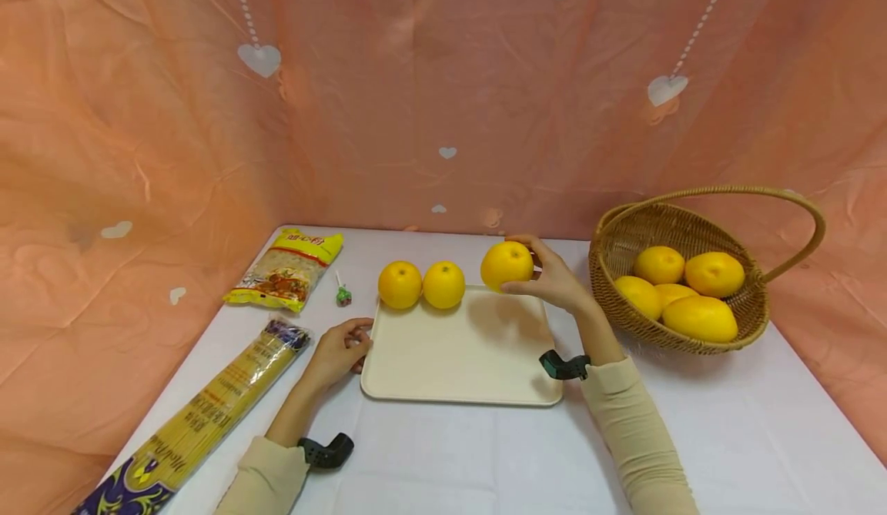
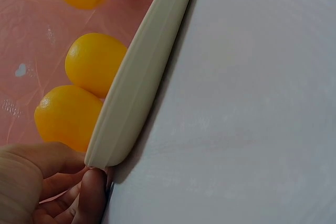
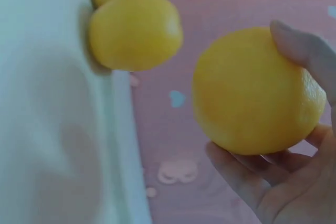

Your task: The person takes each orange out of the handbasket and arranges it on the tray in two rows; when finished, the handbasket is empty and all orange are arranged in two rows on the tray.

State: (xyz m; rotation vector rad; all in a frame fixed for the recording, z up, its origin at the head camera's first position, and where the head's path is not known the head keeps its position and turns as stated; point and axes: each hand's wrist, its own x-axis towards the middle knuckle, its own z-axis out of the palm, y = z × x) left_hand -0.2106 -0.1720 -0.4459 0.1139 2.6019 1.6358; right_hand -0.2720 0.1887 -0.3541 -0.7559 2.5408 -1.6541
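1. One orange (image 3: 252, 93) is held in your right hand (image 1: 557, 280), fingers parted and curved around its sides, raised near the far edge of the tray (image 1: 443, 361).
2. It probably feels firm, fairly weighty and slightly slick; hold around its widest part.
3. Your left hand (image 1: 337, 352) pinches the tray's left rim.
4. Mostly hidden: one fruit (image 1: 671, 293) behind others in the basket (image 1: 682, 226). Cut off: the near end of the noodle packet (image 1: 201, 415).

A yellow fruit (image 1: 504, 266) is held above the cream tray (image 1: 450, 357); two matching fruits (image 1: 399, 285) (touching) sit there.
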